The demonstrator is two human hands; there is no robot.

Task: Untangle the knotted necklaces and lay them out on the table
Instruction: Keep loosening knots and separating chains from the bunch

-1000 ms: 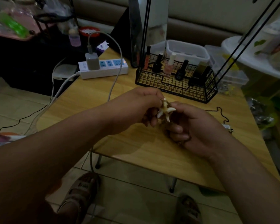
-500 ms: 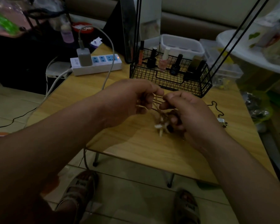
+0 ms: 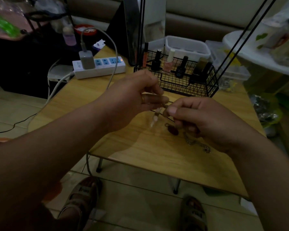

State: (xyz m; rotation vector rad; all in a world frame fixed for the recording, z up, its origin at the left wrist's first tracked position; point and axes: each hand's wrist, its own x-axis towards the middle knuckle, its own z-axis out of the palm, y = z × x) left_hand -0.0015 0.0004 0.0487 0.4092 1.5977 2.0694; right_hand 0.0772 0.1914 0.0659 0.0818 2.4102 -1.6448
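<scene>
One white power strip [image 3: 98, 68] lies far left on the worktop [image 3: 140, 152]; the left hand [image 3: 137, 97], fingers curled, pinches a cord of the knotted necklaces [image 3: 164, 112]; pale beads [image 3: 154, 120] and a dark pendant [image 3: 173, 131] dangle between the hands; the right hand [image 3: 207, 120] pinches the knot, a silver chain [image 3: 195, 142] trailing beneath.

One table [image 3: 157, 155]. Two grips: the left grip [image 3: 135, 97] and the right grip [image 3: 207, 122]. One knot of necklaces [image 3: 165, 110], with three parts to tell apart: one pale bead string [image 3: 154, 119], one dark oval pendant [image 3: 173, 130] and one silver chain [image 3: 195, 142]; how many necklaces these make cannot be told. One gold ring [image 3: 143, 99]. One wire basket [image 3: 198, 87], with about six nail polish bottles [image 3: 169, 61]. One power strip [image 3: 103, 69], one charger [image 3: 86, 60], one white tub [image 3: 187, 47]. Two sandals [image 3: 83, 194].
</scene>
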